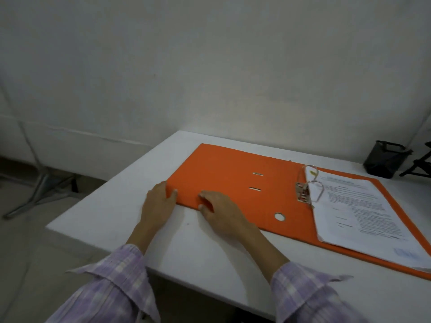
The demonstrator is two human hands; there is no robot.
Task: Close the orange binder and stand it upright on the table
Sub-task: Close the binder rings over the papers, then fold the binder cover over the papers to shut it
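Binder, orange, lying fully open and flat on the white worktop, its covers spread from near the worktop's far left corner toward the right edge. Front cover, inner face up, occupies the left half and shows two narrow slots and a round finger hole. Metal ring mechanism stands at the spine fold, rings closed, with a stack of printed papers filed on it and resting on the right-hand cover.

Left hand is at the near left corner of the open cover, fingers curled round the cover's edge with the thumb on top, grasping the cover. Right hand lies just beside it, palm down across the cover's near edge, fingers bent and resting on the orange surface; whether they pinch the edge cannot be told. The cover itself lies flat, not yet raised. Both wrists emerge from lilac checked sleeves at the worktop's near edge.

Black mesh pen holder stands near the far right corner of the worktop, well apart from the hands, beside a dark stand cut off by the frame.
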